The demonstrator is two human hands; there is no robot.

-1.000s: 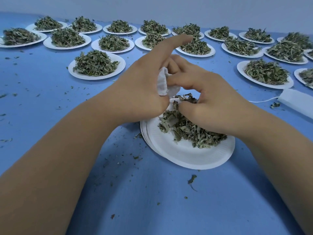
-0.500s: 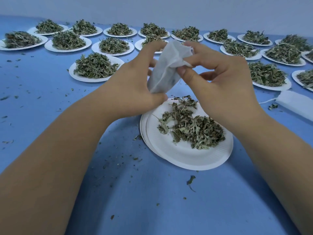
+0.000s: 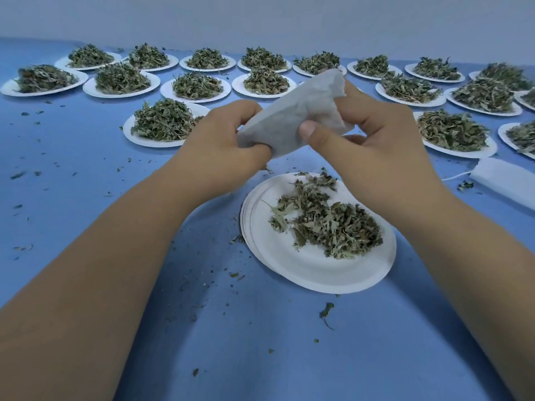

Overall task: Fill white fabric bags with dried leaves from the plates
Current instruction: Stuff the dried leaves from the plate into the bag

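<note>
A white fabric bag (image 3: 298, 117) is held tilted in the air at upper centre of the frame, above the near plate (image 3: 318, 267) of dried leaves (image 3: 327, 221). The left hand (image 3: 220, 146) pinches its lower end; the right hand (image 3: 373, 140) pinches its upper end. More leaf-filled plates (image 3: 162, 123) line the blue bench (image 3: 260, 342) behind.

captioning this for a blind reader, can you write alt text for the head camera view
Two hands, left and right, hold a white fabric bag above a stack of paper plates with dried leaves. Many leaf-filled plates cover the blue table behind; another white bag lies at right.
</note>
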